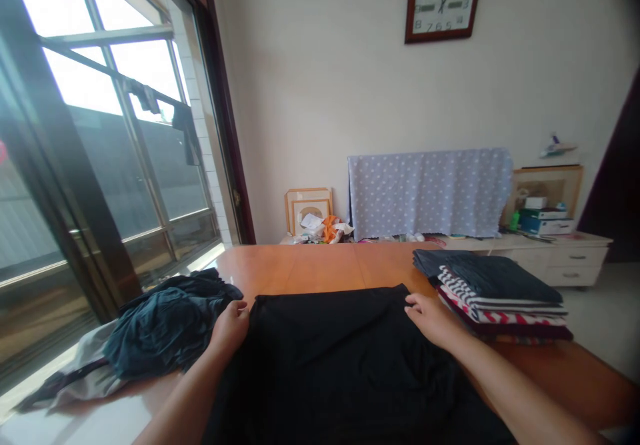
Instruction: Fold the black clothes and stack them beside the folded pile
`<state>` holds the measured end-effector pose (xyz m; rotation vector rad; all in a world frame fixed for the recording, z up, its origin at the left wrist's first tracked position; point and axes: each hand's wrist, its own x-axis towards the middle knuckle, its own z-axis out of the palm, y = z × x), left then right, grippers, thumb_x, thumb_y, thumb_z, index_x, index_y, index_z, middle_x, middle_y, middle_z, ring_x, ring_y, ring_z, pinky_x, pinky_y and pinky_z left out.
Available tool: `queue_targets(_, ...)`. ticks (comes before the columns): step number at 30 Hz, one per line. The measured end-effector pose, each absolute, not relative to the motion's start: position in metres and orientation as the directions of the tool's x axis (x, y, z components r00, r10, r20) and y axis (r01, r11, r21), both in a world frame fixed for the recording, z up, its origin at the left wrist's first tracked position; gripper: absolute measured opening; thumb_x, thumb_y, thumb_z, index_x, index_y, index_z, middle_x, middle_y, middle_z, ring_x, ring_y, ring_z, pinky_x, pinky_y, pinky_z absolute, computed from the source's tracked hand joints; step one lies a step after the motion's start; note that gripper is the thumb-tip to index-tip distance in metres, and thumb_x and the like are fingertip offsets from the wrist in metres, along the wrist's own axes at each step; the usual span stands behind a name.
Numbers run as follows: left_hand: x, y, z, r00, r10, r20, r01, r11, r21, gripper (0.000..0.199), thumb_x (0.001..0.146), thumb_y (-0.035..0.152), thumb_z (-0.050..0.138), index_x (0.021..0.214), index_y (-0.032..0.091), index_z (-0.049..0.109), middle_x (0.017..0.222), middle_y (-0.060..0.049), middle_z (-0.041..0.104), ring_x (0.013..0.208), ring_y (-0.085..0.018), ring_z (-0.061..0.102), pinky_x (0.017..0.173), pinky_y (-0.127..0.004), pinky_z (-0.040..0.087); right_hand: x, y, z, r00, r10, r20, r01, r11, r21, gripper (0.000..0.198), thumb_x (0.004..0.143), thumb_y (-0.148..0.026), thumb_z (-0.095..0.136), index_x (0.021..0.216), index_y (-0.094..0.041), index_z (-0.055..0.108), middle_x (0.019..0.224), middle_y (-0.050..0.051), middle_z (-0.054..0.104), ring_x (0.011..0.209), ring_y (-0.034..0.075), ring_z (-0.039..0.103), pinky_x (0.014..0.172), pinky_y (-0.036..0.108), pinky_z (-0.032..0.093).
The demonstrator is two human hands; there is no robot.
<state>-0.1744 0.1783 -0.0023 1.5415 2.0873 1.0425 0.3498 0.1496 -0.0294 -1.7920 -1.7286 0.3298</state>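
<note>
Black cloth [340, 365] spans left hand [232, 327] and right hand [429, 318], each pinching a far corner. Straightening seems underway; next calls for even tension.

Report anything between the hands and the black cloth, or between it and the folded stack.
Nothing visible separates the left hand or right hand from the black cloth. Between that cloth and the folded stack lie the right hand and forearm.
</note>
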Motion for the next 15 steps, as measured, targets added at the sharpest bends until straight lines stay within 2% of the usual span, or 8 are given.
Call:
queue_targets(4, -0.185, 0.131, 0.0, -0.383, 0.918, 0.104, 0.622, 0.172, 0.764, 0.036, 0.09, 0.034, 0.044, 0.113, 0.013, 0.061, 0.094, -0.011, 0.074, 0.073, -0.019, 0.071, 0.061, -0.026, 0.049, 0.327, 0.113, -0.037, 0.036, 0.969, 0.244, 0.826, 0.108, -0.553, 0.037, 0.087, -0.042, 0.056, 0.116, -0.023, 0.067, 0.099, 0.008, 0.075, 0.084, 0.022, 0.069, 0.072, 0.029, 0.045)
queue_targets(8, -0.187, 0.087, 0.001, -0.357, 0.932, 0.061, 0.637, 0.196, 0.745, 0.032, 0.09, 0.037, 0.045, 0.099, 0.014, 0.064, 0.082, -0.008, 0.073, 0.061, -0.017, 0.065, 0.052, -0.025, 0.043, 0.298, 0.07, -0.038, -0.04, 0.961, 0.272, 0.864, 0.17, -0.475, 0.035, 0.089, -0.048, 0.052, 0.112, -0.028, 0.069, 0.096, 0.006, 0.073, 0.079, 0.023, 0.068, 0.068, 0.031, 0.044)
queue_targets(11, -0.185, 0.061, 0.001, -0.309, 0.95, 0.036, 0.695, 0.199, 0.691, 0.032, 0.088, 0.044, 0.05, 0.087, 0.015, 0.066, 0.073, -0.007, 0.072, 0.059, -0.017, 0.063, 0.053, -0.026, 0.041, 0.28, 0.039, -0.035, -0.06, 0.952, 0.301, 0.888, 0.189, -0.42, 0.033, 0.089, -0.049, 0.051, 0.109, -0.03, 0.07, 0.098, 0.005, 0.071, 0.079, 0.022, 0.067, 0.065, 0.032, 0.043)
queue_targets(15, -0.182, 0.039, 0.0, -0.256, 0.967, 0.018, 0.795, 0.2, 0.573, 0.046, 0.082, 0.061, 0.055, 0.073, 0.017, 0.065, 0.065, -0.006, 0.067, 0.062, -0.02, 0.061, 0.056, -0.028, 0.038, 0.271, 0.01, -0.033, -0.044, 0.934, 0.354, 0.908, 0.186, -0.375, 0.032, 0.091, -0.045, 0.049, 0.11, -0.03, 0.069, 0.097, 0.004, 0.07, 0.081, 0.021, 0.066, 0.065, 0.032, 0.043)
